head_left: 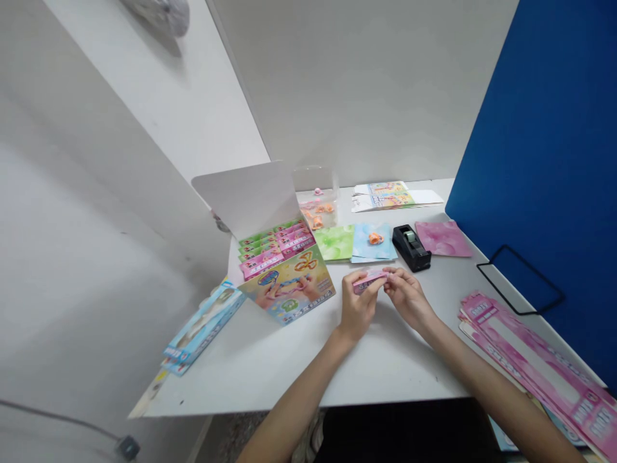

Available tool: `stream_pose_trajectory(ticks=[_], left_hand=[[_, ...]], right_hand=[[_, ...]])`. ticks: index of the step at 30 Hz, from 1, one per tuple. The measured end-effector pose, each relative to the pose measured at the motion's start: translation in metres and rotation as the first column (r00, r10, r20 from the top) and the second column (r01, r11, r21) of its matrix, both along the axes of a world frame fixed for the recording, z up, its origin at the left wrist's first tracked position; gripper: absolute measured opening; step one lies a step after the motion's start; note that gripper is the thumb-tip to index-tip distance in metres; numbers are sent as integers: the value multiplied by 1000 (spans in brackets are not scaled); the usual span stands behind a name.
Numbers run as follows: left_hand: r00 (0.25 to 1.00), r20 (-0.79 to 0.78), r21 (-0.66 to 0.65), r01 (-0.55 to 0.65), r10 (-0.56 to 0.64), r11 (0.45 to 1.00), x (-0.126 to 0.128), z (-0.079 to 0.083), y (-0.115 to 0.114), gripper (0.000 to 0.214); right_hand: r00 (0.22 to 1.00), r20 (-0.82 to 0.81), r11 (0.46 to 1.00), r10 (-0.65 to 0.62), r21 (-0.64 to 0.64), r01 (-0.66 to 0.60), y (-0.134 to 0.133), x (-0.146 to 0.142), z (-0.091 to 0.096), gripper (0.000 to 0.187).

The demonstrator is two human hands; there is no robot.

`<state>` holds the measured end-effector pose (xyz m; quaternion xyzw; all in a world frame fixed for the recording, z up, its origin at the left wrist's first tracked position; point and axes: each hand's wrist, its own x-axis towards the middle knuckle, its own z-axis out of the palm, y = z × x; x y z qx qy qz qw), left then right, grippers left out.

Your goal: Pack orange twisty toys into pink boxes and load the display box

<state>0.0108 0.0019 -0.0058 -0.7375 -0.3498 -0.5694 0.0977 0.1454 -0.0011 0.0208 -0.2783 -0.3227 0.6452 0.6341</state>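
Between my hands, above the middle of the white table, is a small pink printed box [368, 281]. My left hand [357, 307] grips its left side with the fingers wrapped round it. With thumb and fingers pinched together, my right hand [403, 292] holds the box's right end. To the left stands an open display box [299, 286] with its white lid raised; green and pink small boxes [263, 262] fill rows inside it. Just beyond my hands, an orange figure-like piece [375, 238] lies on a stack of light blue cards [369, 252].
A black tape dispenser [411, 247] stands behind my right hand, beside pink cards [443, 238]. Green cards [335, 243], a clear tray [315, 193] of orange pieces and flat printed cartons [390, 195] lie at the back. Blue packaging [205, 328] is left; pink flattened sleeves [535, 366] are right.
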Motion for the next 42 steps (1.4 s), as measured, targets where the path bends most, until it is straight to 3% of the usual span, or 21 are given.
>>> stream_pose_trajectory(ticks=[12, 20, 23, 28, 32, 37, 42], left_hand=[[1000, 16, -31, 12, -12, 999, 0, -4, 1, 29], [999, 47, 21, 11, -12, 1000, 1, -5, 1, 27], [999, 41, 44, 8, -10, 999, 1, -4, 1, 27], [996, 67, 57, 47, -51, 997, 2, -2, -1, 22], [991, 83, 80, 93, -100, 992, 2, -1, -2, 21], [983, 83, 94, 154, -162, 984, 3, 0, -3, 44], [951, -30, -31, 307, -307, 951, 4, 2, -7, 75]], right_hand=[[1000, 19, 1000, -3, 9, 3, 0, 1, 1, 23], [996, 92, 1000, 11, -1, -11, 3, 5, -1, 24], [977, 150, 988, 152, -11, -152, 7, 14, 1, 26], [874, 227, 902, 430, -140, -408, 13, 29, -2, 35], [844, 91, 839, 529, -204, -504, 15, 29, -9, 40], [841, 23, 819, 541, -242, -520, 16, 27, -10, 38], [898, 43, 883, 438, -207, -421, 17, 32, 0, 37]])
